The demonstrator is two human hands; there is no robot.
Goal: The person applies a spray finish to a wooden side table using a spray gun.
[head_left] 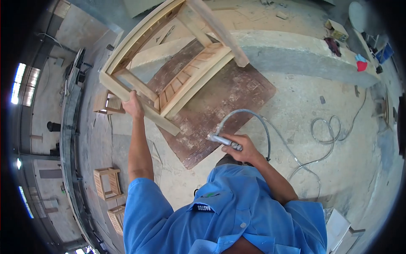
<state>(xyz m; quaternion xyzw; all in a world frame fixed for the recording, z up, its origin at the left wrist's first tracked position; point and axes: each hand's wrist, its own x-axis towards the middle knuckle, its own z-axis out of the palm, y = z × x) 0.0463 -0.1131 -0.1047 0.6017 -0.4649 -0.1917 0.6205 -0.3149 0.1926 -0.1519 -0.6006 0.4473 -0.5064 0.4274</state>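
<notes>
My left hand (pixel 133 105) is closed around a leg of a pale wooden furniture frame (pixel 198 82), which has a slatted panel and several legs. The frame stands tilted over a worn brown board or mat (pixel 237 97). In my right hand (pixel 246 149) is a silver air blow gun (pixel 225 142), held in front of my blue shirt. A grey air hose (pixel 249 111) loops up from the gun's end and back down past my right wrist. The gun is apart from the frame.
The hose (pixel 300 163) coils across the concrete floor on the right. Behind the mat runs a low concrete ledge (pixel 296 57) with a cardboard box (pixel 336 30) and cloths on it. Small slatted wooden pieces (pixel 108 183) stand at left, beside a long metal structure (pixel 69 127).
</notes>
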